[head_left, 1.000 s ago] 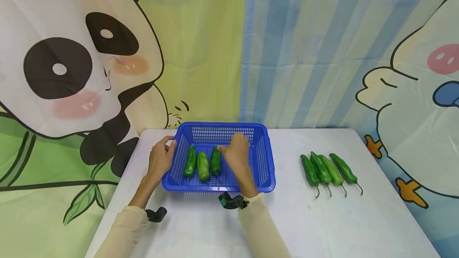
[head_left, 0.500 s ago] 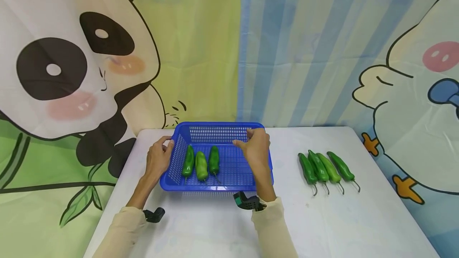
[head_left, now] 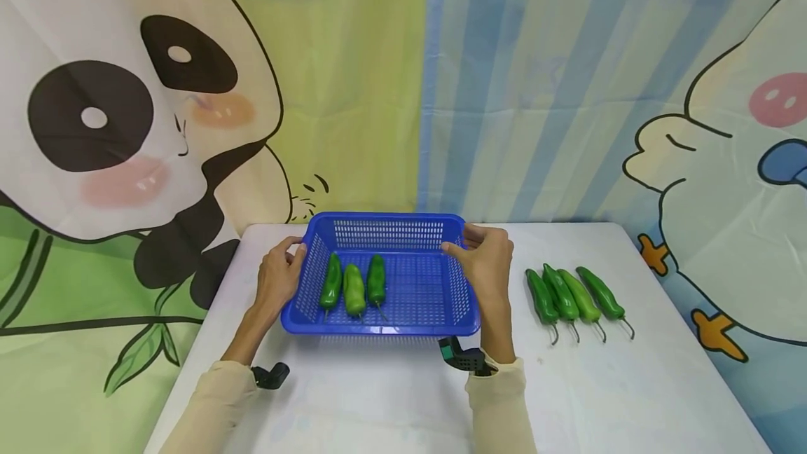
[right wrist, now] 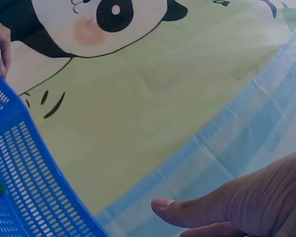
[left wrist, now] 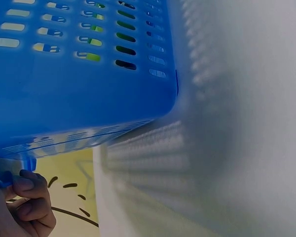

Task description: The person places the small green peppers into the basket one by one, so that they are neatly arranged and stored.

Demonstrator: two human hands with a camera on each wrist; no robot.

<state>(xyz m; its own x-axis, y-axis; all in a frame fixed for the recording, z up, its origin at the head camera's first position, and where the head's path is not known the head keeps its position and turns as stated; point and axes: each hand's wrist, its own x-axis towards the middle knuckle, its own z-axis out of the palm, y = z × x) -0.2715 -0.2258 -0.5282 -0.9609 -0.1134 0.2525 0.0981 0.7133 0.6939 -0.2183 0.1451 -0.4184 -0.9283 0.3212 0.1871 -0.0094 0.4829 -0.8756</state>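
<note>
A blue plastic basket (head_left: 378, 331) stands on the white table with three green chili peppers lying side by side in its left half: a dark one (head_left: 330, 283), a lighter one (head_left: 354, 291) and another dark one (head_left: 376, 279). My left hand (head_left: 277, 273) grips the basket's left rim near the far corner; its curled fingers (left wrist: 34, 197) show under the rim in the left wrist view. My right hand (head_left: 489, 263) is at the basket's right rim, thumb held apart from the fingers, holding nothing. In the right wrist view its thumb (right wrist: 187, 210) is straight and apart from the basket.
Several green chili peppers (head_left: 567, 296) lie in a row on the table (head_left: 630, 398), right of the basket and my right hand. Behind the table hangs a cartoon-printed cloth backdrop (head_left: 353, 90). Each wrist carries a small black camera.
My right hand has moved rightward, from above the basket's inside beside the third pepper to the right rim. My left hand stays on the left rim. The peppers keep their places.
</note>
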